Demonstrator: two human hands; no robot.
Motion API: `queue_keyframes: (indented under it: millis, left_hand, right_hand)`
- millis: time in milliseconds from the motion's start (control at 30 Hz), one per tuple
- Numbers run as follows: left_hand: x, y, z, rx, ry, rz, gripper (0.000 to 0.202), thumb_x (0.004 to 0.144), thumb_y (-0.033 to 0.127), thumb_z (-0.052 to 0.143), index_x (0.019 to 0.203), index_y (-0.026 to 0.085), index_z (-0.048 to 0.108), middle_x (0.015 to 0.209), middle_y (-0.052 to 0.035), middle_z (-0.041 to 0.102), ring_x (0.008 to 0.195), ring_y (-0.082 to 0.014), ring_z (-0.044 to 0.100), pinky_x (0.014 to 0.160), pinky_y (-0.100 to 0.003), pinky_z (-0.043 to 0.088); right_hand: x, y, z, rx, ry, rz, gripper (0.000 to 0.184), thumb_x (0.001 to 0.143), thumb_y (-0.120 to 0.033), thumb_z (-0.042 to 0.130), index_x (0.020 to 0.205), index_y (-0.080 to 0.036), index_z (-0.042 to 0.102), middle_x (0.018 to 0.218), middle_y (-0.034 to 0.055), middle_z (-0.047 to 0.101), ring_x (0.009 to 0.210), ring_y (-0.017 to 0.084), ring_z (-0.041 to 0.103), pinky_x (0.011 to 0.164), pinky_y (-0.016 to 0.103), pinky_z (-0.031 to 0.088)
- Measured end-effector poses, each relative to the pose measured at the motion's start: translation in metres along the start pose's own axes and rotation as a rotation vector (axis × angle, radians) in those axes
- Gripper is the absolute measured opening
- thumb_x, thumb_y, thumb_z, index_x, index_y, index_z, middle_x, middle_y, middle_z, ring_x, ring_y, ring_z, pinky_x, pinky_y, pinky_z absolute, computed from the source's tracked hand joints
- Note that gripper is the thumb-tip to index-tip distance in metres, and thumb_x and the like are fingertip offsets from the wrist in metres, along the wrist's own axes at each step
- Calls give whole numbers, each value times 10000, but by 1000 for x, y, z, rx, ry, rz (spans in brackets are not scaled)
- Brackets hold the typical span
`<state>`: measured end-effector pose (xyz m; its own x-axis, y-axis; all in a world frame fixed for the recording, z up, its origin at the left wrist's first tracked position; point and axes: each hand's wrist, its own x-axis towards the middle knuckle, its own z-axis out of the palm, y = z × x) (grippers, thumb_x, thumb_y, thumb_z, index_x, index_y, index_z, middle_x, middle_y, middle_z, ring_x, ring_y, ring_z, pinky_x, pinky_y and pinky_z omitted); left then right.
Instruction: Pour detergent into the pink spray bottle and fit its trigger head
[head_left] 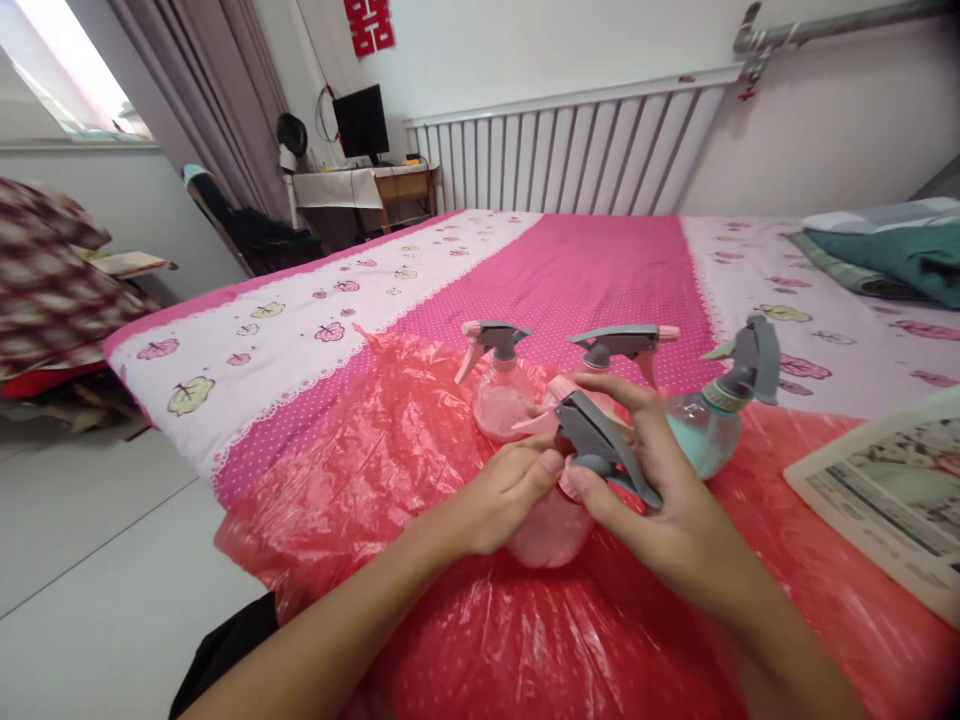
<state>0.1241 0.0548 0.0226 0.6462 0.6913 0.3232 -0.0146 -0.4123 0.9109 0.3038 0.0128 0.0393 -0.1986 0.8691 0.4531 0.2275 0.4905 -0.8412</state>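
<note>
A pink spray bottle (547, 525) sits on the red plastic sheet (390, 440) spread over the bed. My left hand (502, 495) wraps round its body and neck. My right hand (652, 470) grips its grey trigger head (600, 445), fingers curled round it. Behind stand a second pink spray bottle (499, 385), a third grey trigger head (622, 345) whose bottle is hidden behind my hands, and a teal spray bottle (712, 420) to the right.
The bed's pink and white sheet (585, 260) stretches back to a white radiator (570, 150). A printed box (892, 490) lies at the right edge. Folded teal bedding (885, 250) is far right. A desk with a monitor (361, 122) stands at the back left.
</note>
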Motion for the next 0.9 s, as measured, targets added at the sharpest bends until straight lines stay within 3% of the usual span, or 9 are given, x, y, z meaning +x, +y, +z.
queue_keyframes:
  millis: [100, 267, 333, 500, 600, 733, 900]
  left_hand:
    - [0, -3, -1, -22, -14, 12, 640, 1102, 667, 312, 1178, 185, 726, 1308, -125, 718, 1268, -295, 623, 1186, -464, 412]
    - [-2, -6, -3, 7, -42, -30, 670, 1092, 690, 291, 959, 171, 692, 1248, -131, 697, 1188, -280, 626, 1139, -448, 447]
    - [-2, -6, -4, 16, -49, -36, 673, 1077, 719, 297, 984, 175, 681, 1239, -133, 686, 1171, -280, 625, 1114, -444, 462]
    - [-1, -9, -6, 54, -93, -36, 717, 980, 821, 448, 1188, 173, 676, 1250, -142, 676, 1160, -309, 623, 1061, -470, 491]
    - [0, -9, -6, 32, -91, -17, 667, 964, 777, 559, 1201, 168, 691, 1250, -135, 688, 1144, -306, 632, 1047, -460, 496]
    - [1, -8, -5, 37, -92, -9, 562, 1033, 679, 533, 1212, 176, 708, 1279, -124, 691, 1158, -289, 636, 1072, -448, 479]
    - [1, -7, -5, 31, -95, -15, 655, 1016, 747, 483, 1294, 194, 699, 1297, -132, 682, 1227, -313, 619, 1125, -488, 457]
  right_hand:
    - [0, 0, -1, -23, -8, -1, 567, 1032, -330, 630, 1528, -468, 392, 1437, 0, 602, 1193, 135, 690, 1021, 274, 617]
    - [-1, 1, 0, -78, -9, 4, 583, 1050, -377, 589, 1562, -511, 344, 1569, -9, 494, 1408, 209, 569, 1200, 474, 507]
    - [-1, 2, 1, -92, -8, -9, 581, 1061, -384, 569, 1573, -517, 331, 1592, -14, 464, 1463, 219, 514, 1239, 509, 459]
    - [-1, 2, 2, -80, -14, -34, 549, 1075, -370, 545, 1572, -482, 341, 1578, -10, 470, 1489, 199, 478, 1266, 469, 431]
    - [-1, 2, 1, -122, 4, -55, 526, 1075, -378, 547, 1561, -465, 366, 1555, -13, 486, 1467, 179, 490, 1242, 399, 455]
    - [0, 3, -1, -195, 45, -89, 516, 1066, -388, 568, 1541, -466, 384, 1499, -31, 514, 1430, 137, 502, 1189, 285, 477]
    - [0, 7, -6, -224, 21, -92, 597, 1027, -435, 631, 1554, -473, 355, 1508, -18, 497, 1407, 161, 521, 1172, 310, 493]
